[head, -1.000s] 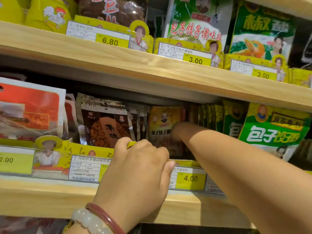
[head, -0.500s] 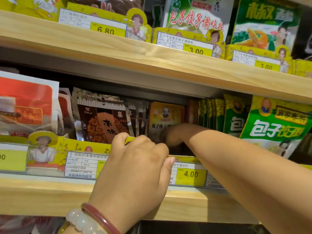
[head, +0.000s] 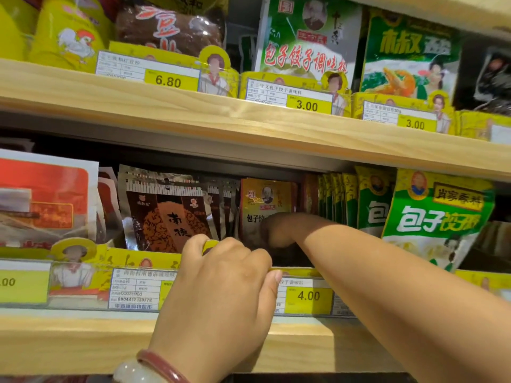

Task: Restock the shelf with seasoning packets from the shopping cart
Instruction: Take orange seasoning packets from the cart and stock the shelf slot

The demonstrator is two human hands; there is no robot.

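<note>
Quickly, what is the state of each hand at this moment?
Left hand: fingers curled over the top edge of the yellow price-label strip, gripping it.
Right hand: reaches in at the orange seasoning packet; its fingers are hidden, so cannot be told.

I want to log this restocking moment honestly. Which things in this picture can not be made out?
- Right hand, head view: fingers reach behind into the dark shelf gap, so its grip is hidden.
- Orange packet: lower half is covered by that hand.
- Left hand: fingertips curl over the label strip, covering its middle.
- Shopping cart: outside the frame.
- Small print on the price tags: blurred.
</note>
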